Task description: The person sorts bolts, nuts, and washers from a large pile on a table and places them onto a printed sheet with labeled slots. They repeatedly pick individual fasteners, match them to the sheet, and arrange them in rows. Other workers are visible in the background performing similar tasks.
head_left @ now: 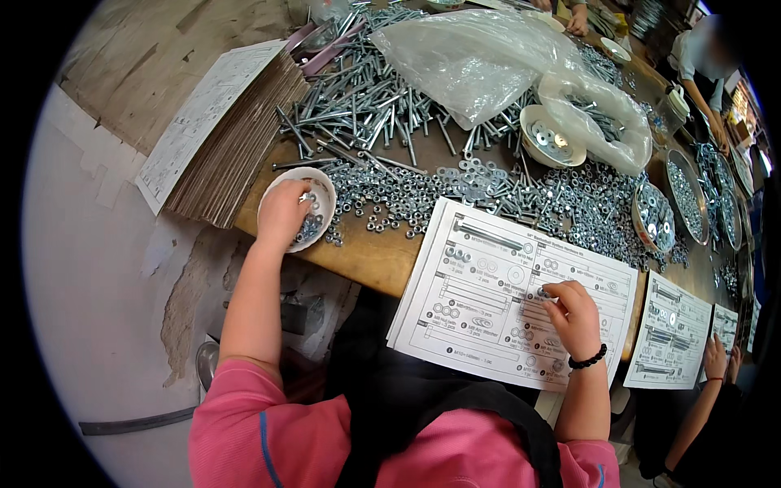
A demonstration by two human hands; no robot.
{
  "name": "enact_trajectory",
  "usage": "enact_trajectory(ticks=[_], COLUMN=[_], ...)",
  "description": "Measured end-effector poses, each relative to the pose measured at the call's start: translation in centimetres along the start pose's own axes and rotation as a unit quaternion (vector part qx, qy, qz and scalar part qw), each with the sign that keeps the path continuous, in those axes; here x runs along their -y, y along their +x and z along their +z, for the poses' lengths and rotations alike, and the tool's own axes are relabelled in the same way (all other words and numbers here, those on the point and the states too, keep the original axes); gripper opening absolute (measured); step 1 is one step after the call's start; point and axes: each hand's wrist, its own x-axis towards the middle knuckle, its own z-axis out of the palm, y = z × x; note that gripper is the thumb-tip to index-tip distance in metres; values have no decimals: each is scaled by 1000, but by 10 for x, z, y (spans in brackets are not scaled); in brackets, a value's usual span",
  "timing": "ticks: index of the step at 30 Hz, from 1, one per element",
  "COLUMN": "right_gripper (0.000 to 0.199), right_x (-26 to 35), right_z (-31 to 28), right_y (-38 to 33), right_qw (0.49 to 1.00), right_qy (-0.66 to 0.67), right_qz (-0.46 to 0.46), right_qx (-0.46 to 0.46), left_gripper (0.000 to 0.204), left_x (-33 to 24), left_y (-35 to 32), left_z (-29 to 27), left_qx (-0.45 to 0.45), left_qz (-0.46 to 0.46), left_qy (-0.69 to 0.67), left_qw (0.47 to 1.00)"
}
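At the table's left edge, my left hand (pixel 282 213) reaches into a white bowl (pixel 326 192) holding hex nuts (pixel 311 228). Its fingers are curled together at a small shiny nut, partly hidden by the hand. My right hand (pixel 574 319), with a dark beaded bracelet at the wrist, is over a printed sheet (pixel 480 281) with line drawings of bolts, nuts and washers. A small metal piece (pixel 543 293), which looks like a nut, is pinched between its thumb and fingers. The sheet tops a thin stack overhanging the table's near edge.
Loose nuts (pixel 407 199) and a heap of long bolts (pixel 366 110) cover the table, partly under clear plastic bags (pixel 480 57). Bowls of washers (pixel 553 140) stand to the right. A tall stack of cards (pixel 236 138) leans at left. Co-workers' hands (pixel 716 358) are at the right.
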Motion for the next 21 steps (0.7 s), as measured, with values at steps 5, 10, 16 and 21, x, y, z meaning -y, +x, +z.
enact_trajectory(ticks=[5,10,16,21], right_gripper=[25,25,25,23], right_x=[8,13,16,14], right_z=[7,8,9,12], right_y=[5,9,13,15], right_qw=[1000,1000,999,999], right_qy=[13,11,16,24], right_qz=[-7,-12,-11,-31], right_qx=[18,18,27,17], left_gripper=[19,14,10,11], left_x=[17,33,34,23], left_y=[4,7,2,2], left_z=[-1,13,4,-5], left_qx=[70,54,-8,3], left_qz=[-20,-10,-17,-48], left_qy=[120,56,-73,-111], left_qw=[990,997,997,993])
